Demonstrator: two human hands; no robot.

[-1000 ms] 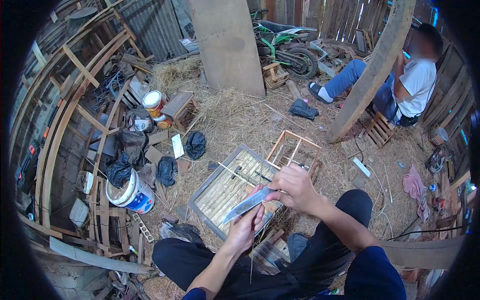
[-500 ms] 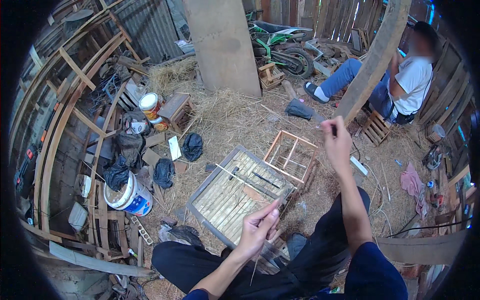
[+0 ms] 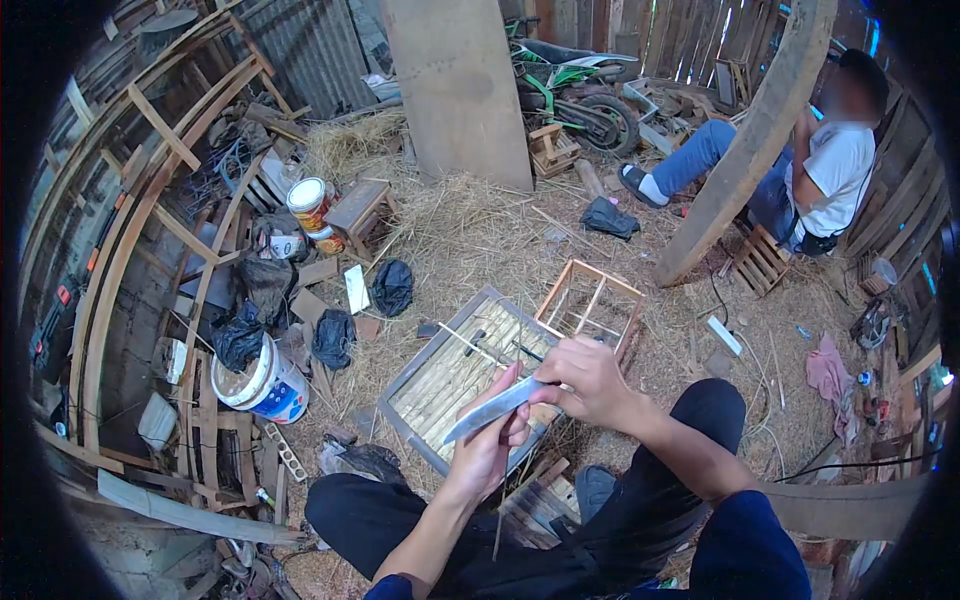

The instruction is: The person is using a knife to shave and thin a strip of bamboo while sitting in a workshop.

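My right hand (image 3: 590, 382) is closed around the handle of a knife, whose broad grey blade (image 3: 495, 408) points down to the left. The blade lies across my left hand (image 3: 482, 455), which is closed, thumb up, on a thin pale wooden strip (image 3: 472, 344). From the thumb, that strip runs away to the upper left over a low slatted table (image 3: 425, 395) with a grey border. Where blade and strip meet is hidden by my fingers. A small dark tool (image 3: 474, 343) and a thin black stick-like thing (image 3: 527, 351) lie on the slats.
A light wooden frame box (image 3: 606, 285) stands beyond the table. To the left are a white bucket (image 3: 285, 395), black plastic bags (image 3: 333, 338) and curved wooden rails (image 3: 150, 190). A seated person (image 3: 835, 170) is at the far right, behind a leaning post (image 3: 735, 165). Straw covers the floor.
My right hand has brought the knife from the upper right down to my left hand, laying the blade across it. My left hand has moved slightly left. The view has shifted a little.
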